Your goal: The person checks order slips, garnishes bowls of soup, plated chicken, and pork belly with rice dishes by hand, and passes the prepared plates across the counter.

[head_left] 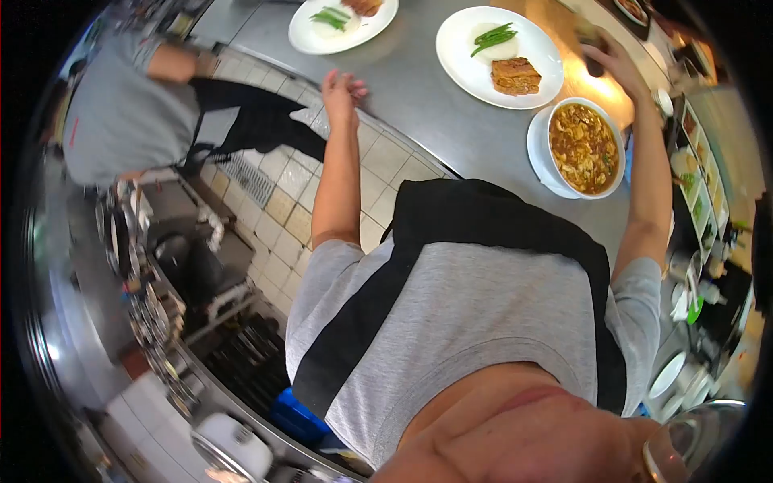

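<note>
The left hand (343, 92) seems empty, fingers half curled. The right hand (620, 64), far right, is blurred: I cannot tell its grip. Left of it lies a white oval plate (451, 60); nearer, a white round bowl (581, 101) of brown soup (586, 149) stands on a white saucer (540, 161), perhaps against spills.

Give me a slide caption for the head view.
Right hand beside a plate with green beans, a filled bowl nearby; left hand by the counter's edge.
</note>
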A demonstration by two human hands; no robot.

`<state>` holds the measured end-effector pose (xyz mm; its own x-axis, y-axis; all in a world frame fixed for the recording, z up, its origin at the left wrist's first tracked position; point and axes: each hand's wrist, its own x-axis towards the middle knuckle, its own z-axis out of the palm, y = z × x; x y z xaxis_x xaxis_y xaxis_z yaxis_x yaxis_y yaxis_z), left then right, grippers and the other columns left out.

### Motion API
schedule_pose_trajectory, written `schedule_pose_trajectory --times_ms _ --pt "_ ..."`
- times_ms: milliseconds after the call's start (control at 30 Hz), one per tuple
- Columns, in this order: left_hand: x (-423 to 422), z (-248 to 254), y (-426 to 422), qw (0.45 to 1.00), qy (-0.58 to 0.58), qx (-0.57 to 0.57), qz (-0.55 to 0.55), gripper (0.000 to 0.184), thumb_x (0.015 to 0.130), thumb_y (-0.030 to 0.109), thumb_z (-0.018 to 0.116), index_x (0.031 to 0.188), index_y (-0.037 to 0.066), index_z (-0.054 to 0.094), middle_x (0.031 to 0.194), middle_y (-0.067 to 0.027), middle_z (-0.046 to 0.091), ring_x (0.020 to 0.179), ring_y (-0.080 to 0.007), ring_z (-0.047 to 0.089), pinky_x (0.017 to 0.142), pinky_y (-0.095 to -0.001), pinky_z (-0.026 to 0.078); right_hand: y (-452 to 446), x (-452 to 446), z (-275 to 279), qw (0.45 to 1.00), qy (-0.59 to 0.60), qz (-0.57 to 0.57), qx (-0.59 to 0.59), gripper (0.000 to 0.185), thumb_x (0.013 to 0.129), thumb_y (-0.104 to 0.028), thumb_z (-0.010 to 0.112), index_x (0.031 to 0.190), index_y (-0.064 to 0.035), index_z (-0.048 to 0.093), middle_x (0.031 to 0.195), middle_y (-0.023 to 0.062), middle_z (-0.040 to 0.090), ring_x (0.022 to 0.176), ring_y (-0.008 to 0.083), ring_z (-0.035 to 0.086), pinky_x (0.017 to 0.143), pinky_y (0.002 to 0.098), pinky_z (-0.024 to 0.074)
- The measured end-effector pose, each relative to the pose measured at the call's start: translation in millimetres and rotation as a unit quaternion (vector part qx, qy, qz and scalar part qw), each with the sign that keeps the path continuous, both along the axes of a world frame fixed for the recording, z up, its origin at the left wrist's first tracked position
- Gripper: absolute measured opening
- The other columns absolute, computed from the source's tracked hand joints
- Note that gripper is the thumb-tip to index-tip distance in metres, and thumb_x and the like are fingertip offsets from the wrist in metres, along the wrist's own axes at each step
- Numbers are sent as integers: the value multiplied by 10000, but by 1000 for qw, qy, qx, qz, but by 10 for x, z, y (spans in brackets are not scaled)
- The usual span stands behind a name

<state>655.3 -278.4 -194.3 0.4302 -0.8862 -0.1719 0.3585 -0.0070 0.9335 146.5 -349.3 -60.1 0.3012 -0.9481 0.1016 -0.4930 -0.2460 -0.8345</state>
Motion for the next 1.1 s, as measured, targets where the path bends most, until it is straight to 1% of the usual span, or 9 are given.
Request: schedule_pose_trajectory --times_ms 67,100,167,233,333,433,567,867,1100 --pt "175 31 -272 1000 6 7 21 495 873 174 554 1290 38 325 1129 -167 495 762 -268 598 586 -365 538 -76 238 -83 983 174 -45 48 548 841 -269 660 1290 -33 454 860 32 563 743 106 513 599 225 440" --pt "273 27 -418 1000 -3 21 17 500 881 209 545 1296 43 322 1142 -166 472 778 -273 594 591 -370 538 -173 261 -152 977 189 -17 103 558 826 -267 670 1294 -43 462 847 49 592 761 131 545 642 256 459" --pt "497 -12 -678 999 -22 34 -5 487 898 258 522 1290 46 326 1136 -157 443 802 -279 591 596 -374 536 -182 384 -267 976 204 48 -62 284 776 -163 685 1021 -55 590 902 77 654 778 232 611 687 362 484" --pt "646 14 -873 997 -52 49 -36 423 920 284 482 1232 29 355 1111 -155 438 805 -281 594 592 -371 533 -142 525 -209 964 251 45 -73 278 739 -128 701 981 -50 589 863 91 649 778 242 617 686 361 485" --pt "726 37 -991 995 -64 53 -55 325 863 111 481 1149 -19 396 1122 -198 482 753 -282 619 586 -363 541 -125 658 -168 946 316 36 -54 257 719 -134 710 939 -66 596 836 111 646 792 263 625 688 372 487" --pt "763 -32 -1024 996 -35 57 -68 430 831 1 431 1253 8 351 1010 -173 557 674 -243 618 553 -316 544 -65 854 -16 904 425 4 -45 216 722 -168 694 906 -92 613 836 117 652 798 286 627 686 391 489" --pt "421 73 -730 998 -4 29 -55 454 823 -22 432 1262 -5 318 1026 -182 545 675 -236 610 572 -316 552 -17 1127 183 847 531 -16 -31 166 730 -199 647 883 -135 646 836 109 660 790 296 635 675 416 495" --pt "-239 78 -287 997 51 14 -61 499 854 -17 424 1318 66 260 1119 -152 461 810 -218 572 684 -340 555 -156 1289 98 833 535 -59 -126 128 756 -205 594 835 -147 675 769 101 661 720 285 645 633 404 502" --pt "-431 93 -194 996 68 11 -51 530 859 -25 439 1336 83 233 1156 -172 477 837 -256 604 696 -358 559 -38 1250 161 805 587 -50 -63 182 777 -230 593 908 -141 682 809 113 668 758 271 651 642 396 502"
